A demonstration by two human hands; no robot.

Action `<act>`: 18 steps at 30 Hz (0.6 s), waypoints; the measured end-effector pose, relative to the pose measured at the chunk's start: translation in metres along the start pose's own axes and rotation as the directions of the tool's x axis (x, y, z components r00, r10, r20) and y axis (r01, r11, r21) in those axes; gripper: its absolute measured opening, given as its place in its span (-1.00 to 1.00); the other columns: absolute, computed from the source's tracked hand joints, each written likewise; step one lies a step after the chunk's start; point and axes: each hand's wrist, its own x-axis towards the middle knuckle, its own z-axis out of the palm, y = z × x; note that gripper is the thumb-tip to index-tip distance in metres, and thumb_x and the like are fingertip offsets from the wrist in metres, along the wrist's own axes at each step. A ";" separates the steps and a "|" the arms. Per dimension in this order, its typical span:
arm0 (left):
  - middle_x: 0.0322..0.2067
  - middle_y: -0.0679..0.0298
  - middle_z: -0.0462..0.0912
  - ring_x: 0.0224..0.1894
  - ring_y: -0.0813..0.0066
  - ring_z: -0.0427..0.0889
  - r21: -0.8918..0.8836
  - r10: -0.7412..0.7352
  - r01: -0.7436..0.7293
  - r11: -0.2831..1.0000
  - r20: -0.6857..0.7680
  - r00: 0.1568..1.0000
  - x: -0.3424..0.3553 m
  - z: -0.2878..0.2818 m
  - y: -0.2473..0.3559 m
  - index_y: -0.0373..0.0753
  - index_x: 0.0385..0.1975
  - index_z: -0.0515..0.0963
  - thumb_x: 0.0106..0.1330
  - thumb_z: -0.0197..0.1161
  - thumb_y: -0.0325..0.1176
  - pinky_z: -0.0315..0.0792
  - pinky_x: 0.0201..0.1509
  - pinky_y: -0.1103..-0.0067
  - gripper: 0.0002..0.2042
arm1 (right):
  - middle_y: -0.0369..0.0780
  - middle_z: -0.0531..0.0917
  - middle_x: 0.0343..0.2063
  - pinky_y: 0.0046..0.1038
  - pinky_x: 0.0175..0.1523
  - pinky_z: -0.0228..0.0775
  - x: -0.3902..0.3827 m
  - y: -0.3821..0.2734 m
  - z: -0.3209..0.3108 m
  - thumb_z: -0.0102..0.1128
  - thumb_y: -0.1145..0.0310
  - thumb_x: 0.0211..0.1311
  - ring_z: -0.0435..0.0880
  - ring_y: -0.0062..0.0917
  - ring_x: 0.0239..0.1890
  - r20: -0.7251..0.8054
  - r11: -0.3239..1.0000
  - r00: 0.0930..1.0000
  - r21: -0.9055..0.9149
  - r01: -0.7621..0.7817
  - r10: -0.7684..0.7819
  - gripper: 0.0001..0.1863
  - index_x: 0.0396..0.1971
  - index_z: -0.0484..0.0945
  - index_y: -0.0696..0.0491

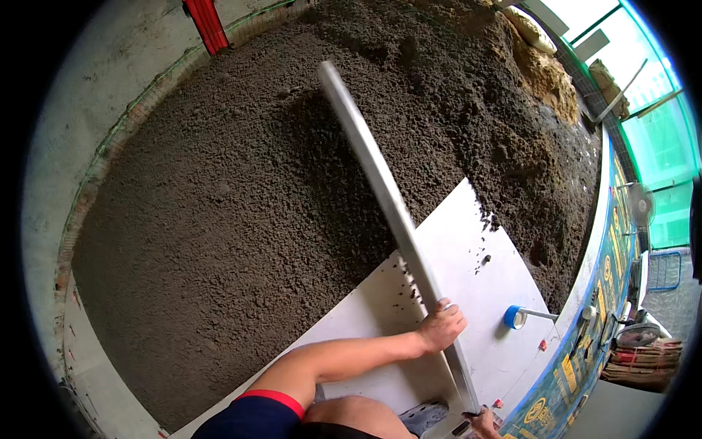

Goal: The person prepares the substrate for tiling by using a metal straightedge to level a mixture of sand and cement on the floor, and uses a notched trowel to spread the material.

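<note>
A long, straight, grey metal screed bar (384, 179) slants across the view, its far end over dark, crumbly damp material (212, 219) spread across the floor. My left hand (442, 326) is wrapped round the bar near its close end, above a white board (486, 271). Closer to me, at the lower edge, my right hand (484, 423) is closed at the bar's near end, only partly in view. Dark crumbs lie scattered on the board beside the bar. My bare knee (362, 413) shows below my left forearm.
A blue tape roll (515, 317) is on the board by a thin rod. Blue printed sheeting (585, 358) covers the right-hand border. Higher heaps (545, 77) rise at the far right. A red object (207, 25) stands at the far left; folded sacks (643, 362) are stacked at right.
</note>
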 end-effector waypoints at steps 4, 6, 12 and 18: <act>-0.45 0.34 0.49 -0.16 0.41 0.51 0.074 0.112 -0.112 0.991 0.002 0.994 0.051 0.006 -0.014 -0.08 -0.49 0.47 0.15 0.07 -0.40 0.10 0.29 0.28 -0.95 | -0.03 0.72 -0.26 -0.24 -0.05 0.46 0.012 -0.001 0.005 0.40 0.12 0.01 0.69 -0.23 -0.20 -0.050 0.929 0.999 0.371 -0.001 0.021 -0.55 -0.15 0.65 0.10; -0.45 0.33 0.52 -0.13 0.39 0.53 0.125 0.138 -0.139 0.982 0.012 0.990 0.080 0.011 -0.034 -0.08 -0.47 0.49 0.16 0.06 -0.43 0.06 0.34 0.23 -0.92 | -0.08 0.72 -0.55 -0.33 -0.22 0.47 0.008 -0.053 -0.046 0.49 0.27 -0.03 0.70 -0.37 -0.45 -0.164 0.861 0.981 0.508 -0.006 0.104 -0.71 -0.34 0.71 0.14; -0.34 0.28 0.64 -0.08 0.36 0.58 0.236 -0.090 0.044 0.971 0.186 0.978 0.148 0.011 -0.114 -0.09 -0.42 0.59 0.07 0.05 -0.60 0.08 0.37 0.24 -0.77 | 0.07 0.67 -0.49 -0.17 -0.29 0.47 0.066 -0.110 -0.129 0.40 0.29 0.01 0.67 -0.04 -0.42 -0.435 0.928 0.897 0.362 0.091 0.081 -0.74 -0.38 0.66 0.17; -0.42 0.26 0.55 -0.20 0.25 0.50 0.155 -0.100 0.106 0.982 -0.047 0.994 0.085 -0.062 -0.133 -0.13 -0.54 0.47 -0.04 0.12 -0.63 0.20 0.10 0.40 -0.84 | 0.04 0.68 -0.16 -0.23 -0.10 0.54 0.066 -0.157 -0.147 0.28 0.49 -0.01 0.69 -0.05 -0.21 -0.496 0.819 0.857 0.429 0.381 -0.139 -0.66 -0.14 0.64 0.16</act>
